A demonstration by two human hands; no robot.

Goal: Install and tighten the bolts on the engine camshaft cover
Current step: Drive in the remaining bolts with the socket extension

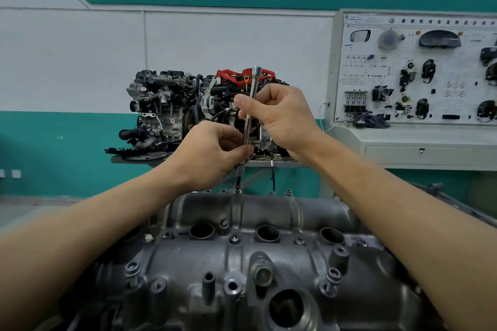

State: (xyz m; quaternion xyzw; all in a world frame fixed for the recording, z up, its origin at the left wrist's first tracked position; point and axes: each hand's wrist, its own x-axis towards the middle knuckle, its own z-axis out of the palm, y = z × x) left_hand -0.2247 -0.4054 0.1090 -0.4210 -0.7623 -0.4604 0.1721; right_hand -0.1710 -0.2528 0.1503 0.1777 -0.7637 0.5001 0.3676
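A grey cast camshaft cover point(242, 260) fills the lower part of the view, with three round plug holes across its middle. A long chrome extension bar point(250, 105) stands nearly upright over the cover's far edge, its dark bit on a bolt point(237, 188) there. My left hand point(215, 153) pinches the bar low down, near the bit. My right hand point(279, 115) grips the bar higher up with thumb and fingers. Other bolts sit in the cover, such as one point(132, 269) at the near left and one point(333, 274) at the near right.
Two display engines point(166, 107) stand on a stand behind the cover. A white training board point(419, 70) with car parts is at the right, above a grey console. A teal and white wall runs behind.
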